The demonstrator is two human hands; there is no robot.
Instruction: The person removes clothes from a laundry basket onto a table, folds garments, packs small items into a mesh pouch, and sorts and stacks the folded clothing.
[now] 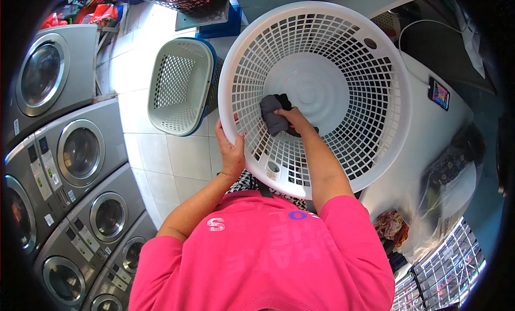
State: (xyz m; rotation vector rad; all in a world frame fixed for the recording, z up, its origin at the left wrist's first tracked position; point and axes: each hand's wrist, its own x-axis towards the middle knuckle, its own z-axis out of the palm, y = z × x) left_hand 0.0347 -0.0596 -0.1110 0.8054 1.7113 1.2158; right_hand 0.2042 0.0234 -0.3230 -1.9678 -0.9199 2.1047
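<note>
A large round white basket (pixel 402 104) with lattice sides tilts open toward me. Inside it, my right hand (pixel 291 118) is closed on a grey cloth (pixel 271 110), near the basket's left inner side. Some black fabric (pixel 282 101) lies against the grey cloth, and a dark piece shows below my wrist. My left hand (pixel 232 150) grips the lower left rim of the basket, thumb over the edge and fingers outside.
Left of the basket, a pale green rectangular basket (pixel 179 86) stands on the tiled floor (pixel 161 150). Stacked front-loading machines (pixel 80 150) line the left. To the right, a white table (pixel 424 128) holds a phone (pixel 439 93) and a clear plastic bag of clothes (pixel 453 171).
</note>
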